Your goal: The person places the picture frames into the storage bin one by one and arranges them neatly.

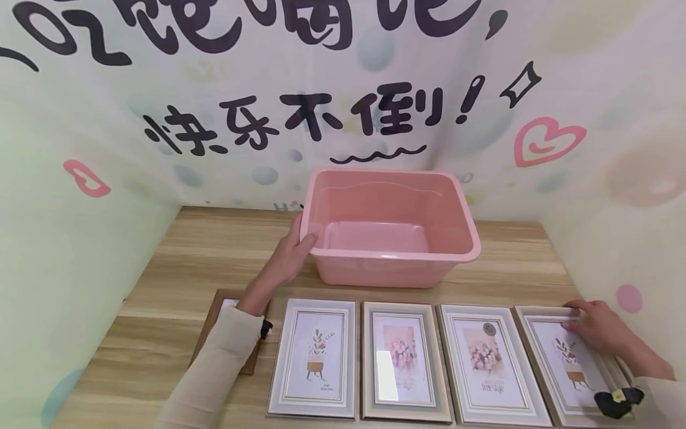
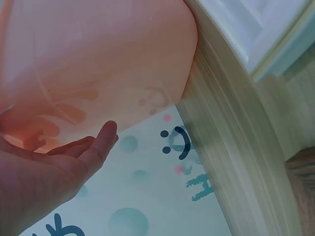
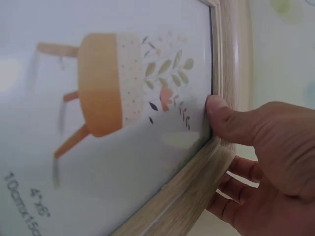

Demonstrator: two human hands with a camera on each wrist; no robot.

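Observation:
My left hand (image 1: 289, 253) grips the left rim of a pink plastic tub (image 1: 386, 271), thumb over the edge and fingers along the outside. In the left wrist view those fingers (image 2: 93, 152) lie beside the tub's wall (image 2: 113, 54). At the far right my right hand (image 1: 605, 330) holds the upper right corner of a picture frame (image 1: 563, 363) showing a potted plant on legs. From the right wrist, the thumb (image 3: 224, 115) presses the front of its wood-grain border (image 3: 226, 64), other fingers behind. The tub's inside shows nothing in it.
Left of that frame lie three more light frames in a row: one with a plant print (image 1: 316, 357) and two with pink flowers (image 1: 399, 357) (image 1: 488, 360). A brown frame (image 1: 211, 325) is partly under the left forearm. Printed fabric walls (image 1: 241, 173) enclose the wooden table (image 1: 155, 298).

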